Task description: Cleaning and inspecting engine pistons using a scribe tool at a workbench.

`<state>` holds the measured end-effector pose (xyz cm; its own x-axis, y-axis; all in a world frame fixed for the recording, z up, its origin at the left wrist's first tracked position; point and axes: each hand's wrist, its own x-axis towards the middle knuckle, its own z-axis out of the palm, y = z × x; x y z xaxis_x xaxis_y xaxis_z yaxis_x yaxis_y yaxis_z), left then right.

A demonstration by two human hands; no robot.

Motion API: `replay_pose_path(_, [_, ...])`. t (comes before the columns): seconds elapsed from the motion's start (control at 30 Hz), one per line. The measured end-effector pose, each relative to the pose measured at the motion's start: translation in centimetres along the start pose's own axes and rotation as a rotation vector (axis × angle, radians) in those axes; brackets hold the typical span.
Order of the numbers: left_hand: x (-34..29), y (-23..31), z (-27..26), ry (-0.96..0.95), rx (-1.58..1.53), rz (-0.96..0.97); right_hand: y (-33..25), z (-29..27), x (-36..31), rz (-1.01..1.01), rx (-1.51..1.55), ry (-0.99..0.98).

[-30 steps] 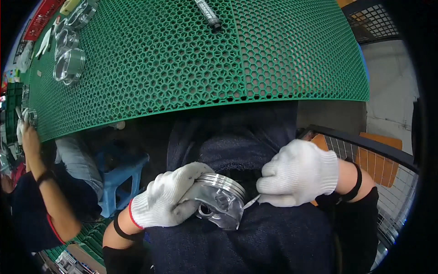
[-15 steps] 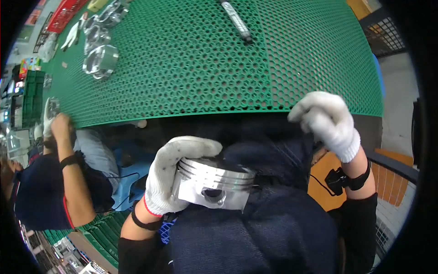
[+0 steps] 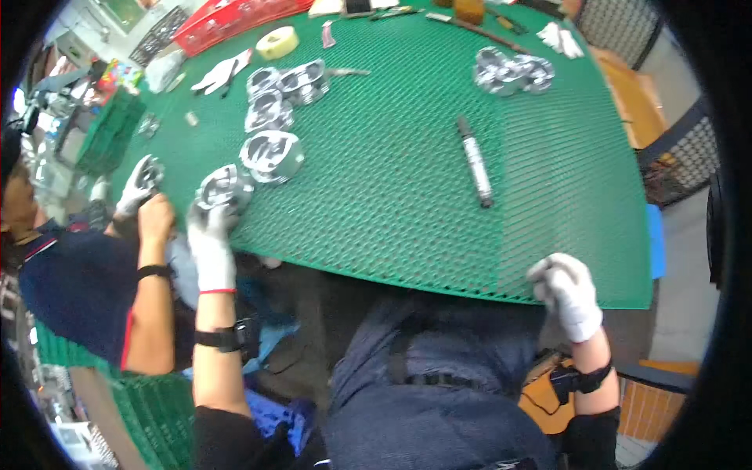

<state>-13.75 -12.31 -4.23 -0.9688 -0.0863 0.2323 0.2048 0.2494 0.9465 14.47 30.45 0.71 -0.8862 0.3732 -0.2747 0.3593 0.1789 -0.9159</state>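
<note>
My left hand (image 3: 210, 247), in a white glove, reaches out to the table's left front edge. Its fingers are closed on a silvery metal piston (image 3: 225, 186), held at the edge of the green perforated mat (image 3: 376, 211) with its hollow side showing. Whether that piston rests on the mat I cannot tell. Just beyond it lies another piston (image 3: 272, 155), with several more behind. My gloved right hand (image 3: 570, 296) hovers by the front edge at the right, fingers curled in and nothing visible in them. The nearest thing to it is a marker pen (image 3: 475, 163).
More pistons (image 3: 513, 72) lie at the far right. A tape roll (image 3: 277, 43), a white glove (image 3: 223, 72) and a red crate (image 3: 235, 22) are at the back left. A co-worker (image 3: 94, 290) sits close on my left, handling a metal part. Green crates (image 3: 110, 129) stand beyond.
My left hand has carried the piston from in front of my body out to the left edge of the mat. The view has shifted, showing more of the table. My right hand stays curled.
</note>
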Motion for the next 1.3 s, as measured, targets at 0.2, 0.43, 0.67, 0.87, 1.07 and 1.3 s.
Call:
replay_pose_path(0.2, [-4.3, 3.3, 4.4, 0.014, 0.184, 0.482, -5.1, -1.2, 1.1, -0.085, -0.563, -0.277])
replay_pose_path(0.43, [-7.7, 6.5, 11.3, -0.496, 0.356, 0.728, -11.2, -3.6, 10.3, -0.234, -0.733, 0.001])
replay_pose_path(0.67, [-7.8, 7.3, 13.5, -0.559, 0.384, 0.768, -6.8, -6.4, 27.0, -0.398, -0.724, 0.149])
replay_pose_path(0.87, [-7.7, 6.7, 12.6, -0.573, 0.325, 0.778, -6.6, -4.2, 25.8, -0.307, -0.796, 0.228])
replay_pose_path(1.07, [-10.2, 5.4, 10.4, -0.874, -0.225, 0.291, -6.9, -2.0, 9.8, -0.324, -0.732, 0.079])
replay_pose_path(1.3, [-14.3, 12.3, 12.4, -1.279, -0.045, -0.332, -5.6, 2.9, -1.6, -0.886, -0.913, -0.582])
